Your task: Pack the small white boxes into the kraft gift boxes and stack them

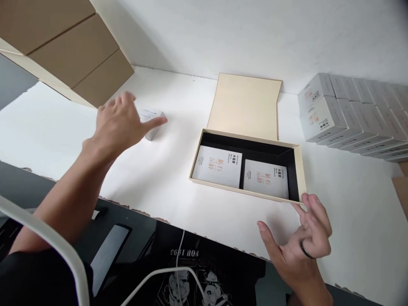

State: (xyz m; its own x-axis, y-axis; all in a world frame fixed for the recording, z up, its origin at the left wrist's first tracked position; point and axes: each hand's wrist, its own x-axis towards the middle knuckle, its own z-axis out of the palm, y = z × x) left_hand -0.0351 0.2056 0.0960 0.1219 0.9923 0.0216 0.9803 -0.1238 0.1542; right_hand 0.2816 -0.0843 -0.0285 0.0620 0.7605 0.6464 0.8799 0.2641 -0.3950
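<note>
A cream gift box [301, 165] with a black inside lies on the white table, its lid flap [247, 106] folded back. Two white tea cartons with red lettering sit in it: the left carton [218, 168] and the right carton [266, 179]. My right hand [301, 242], with a black ring, is at the near right corner of the gift box; its thumb and fingers are apart, the fingertips by the rim. Over to the left, my left hand [117, 121] has its thumb stretched out beside a small white carton [156, 131], which it partly hides.
Rows of stacked white cartons [350, 114] stand at the back right. Large brown and cream boxes [79, 51] are at the back left against the white wall [255, 34]. A white curved tube [54, 233] crosses the lower left. The table's front edge is ragged.
</note>
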